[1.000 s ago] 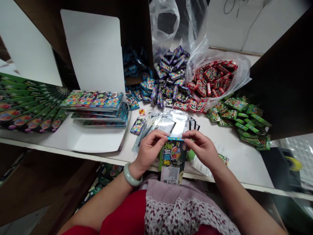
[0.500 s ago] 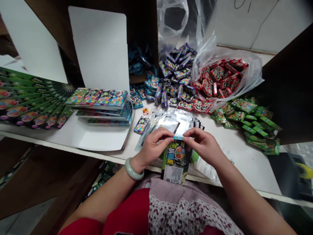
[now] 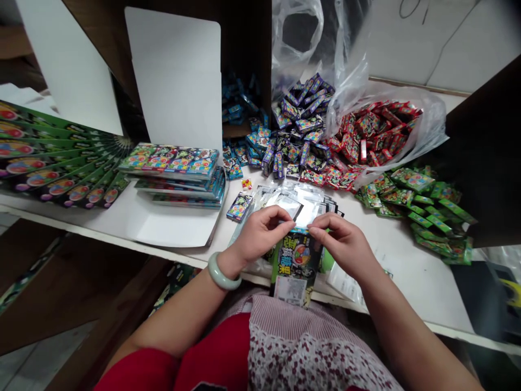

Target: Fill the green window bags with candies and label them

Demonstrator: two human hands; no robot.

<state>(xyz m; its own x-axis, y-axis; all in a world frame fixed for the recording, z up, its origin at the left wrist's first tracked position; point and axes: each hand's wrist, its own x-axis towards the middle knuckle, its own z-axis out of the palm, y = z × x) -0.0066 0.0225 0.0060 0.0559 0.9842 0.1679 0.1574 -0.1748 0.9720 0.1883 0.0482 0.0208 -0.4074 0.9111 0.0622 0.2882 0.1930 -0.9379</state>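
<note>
Both hands pinch at the top edge of a black-and-green printed candy packet (image 3: 299, 258), which hangs over the table's front edge with a white label low on it. My left hand (image 3: 264, 231), with a pale green bangle on its wrist, is closed at the top left corner. At the top right corner my right hand (image 3: 340, 239) is closed too, thumb against fingers. A thin blue strip shows between the fingertips. Just beyond lie flat clear plastic bags with black edges (image 3: 287, 202). A small dark candy box (image 3: 239, 207) lies left of them, near a tiny bag of red and yellow candies (image 3: 246, 184).
An open white carton (image 3: 171, 225) with stacked candy packs (image 3: 171, 160) stands at left, beside fanned green cards (image 3: 61, 168). Heaps of purple boxes (image 3: 305, 119), red boxes (image 3: 374, 130) in a clear bag, and green boxes (image 3: 427, 206) line the back and right.
The view has shifted slightly, so the scene sits a little further right. Both hands keep their pinch at the packet's top edge, with only slight finger movement.
</note>
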